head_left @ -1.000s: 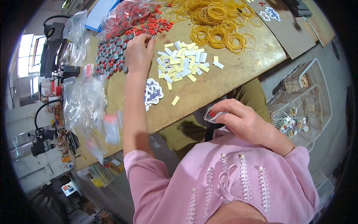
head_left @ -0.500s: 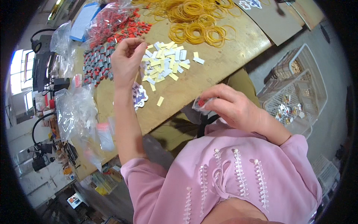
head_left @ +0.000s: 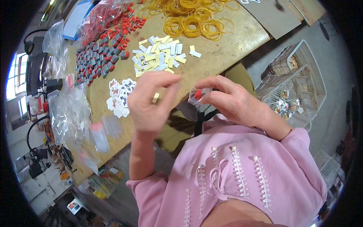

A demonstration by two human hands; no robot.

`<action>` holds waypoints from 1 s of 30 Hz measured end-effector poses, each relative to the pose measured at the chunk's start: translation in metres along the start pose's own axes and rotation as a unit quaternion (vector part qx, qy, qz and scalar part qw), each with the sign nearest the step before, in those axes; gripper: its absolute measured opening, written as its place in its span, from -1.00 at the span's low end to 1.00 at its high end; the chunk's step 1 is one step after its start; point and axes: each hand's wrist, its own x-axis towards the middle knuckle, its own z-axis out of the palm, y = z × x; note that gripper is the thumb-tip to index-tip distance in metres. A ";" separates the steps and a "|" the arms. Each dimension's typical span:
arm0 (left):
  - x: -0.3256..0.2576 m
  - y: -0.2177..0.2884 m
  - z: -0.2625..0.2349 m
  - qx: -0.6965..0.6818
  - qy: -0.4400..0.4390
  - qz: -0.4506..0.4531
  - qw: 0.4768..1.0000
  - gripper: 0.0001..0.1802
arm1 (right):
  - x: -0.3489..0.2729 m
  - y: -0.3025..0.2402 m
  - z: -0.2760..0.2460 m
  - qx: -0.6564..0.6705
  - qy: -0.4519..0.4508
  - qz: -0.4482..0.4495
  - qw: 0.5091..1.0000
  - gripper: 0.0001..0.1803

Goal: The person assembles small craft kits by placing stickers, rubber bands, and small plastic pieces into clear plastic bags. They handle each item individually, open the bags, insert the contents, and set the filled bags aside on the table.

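Note:
My right hand (head_left: 234,100) holds a small clear plastic bag (head_left: 198,94) with a red piece inside, just off the near edge of the wooden table (head_left: 227,41). My left hand (head_left: 151,102) hovers beside it, blurred, fingers curled toward the bag; whether it pinches something small I cannot tell. Behind the hands lies a heap of small yellow and white tabs (head_left: 160,56), with one loose tab (head_left: 155,97) near the left fingers. A pile of grey and red parts (head_left: 100,56) sits to the left, and butterfly stickers (head_left: 120,96) lie by the left wrist.
Yellow rubber bands (head_left: 193,19) cover the far table. Clear plastic bags (head_left: 70,113) crowd the left edge, with a lamp and cables beyond. White wire baskets (head_left: 291,83) holding small packets stand on the floor at the right. A grey board (head_left: 272,15) lies at the far right.
My left hand has come back from the tab heap toward my body and now sits next to the right hand. The right hand with the bag has risen toward the table edge.

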 end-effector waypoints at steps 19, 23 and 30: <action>0.117 -0.060 0.085 0.200 -0.165 0.106 0.960 -0.73 | -0.024 0.016 -0.004 0.015 0.005 0.003 1.000 -0.81; 0.130 -0.061 0.080 0.222 -0.193 0.095 0.951 -0.80 | -0.025 0.017 -0.009 0.016 0.013 0.009 1.000 -0.83; 0.135 -0.066 0.071 -0.173 -0.129 -0.191 0.957 -0.82 | -0.028 0.022 -0.008 0.018 0.020 0.009 1.000 -0.80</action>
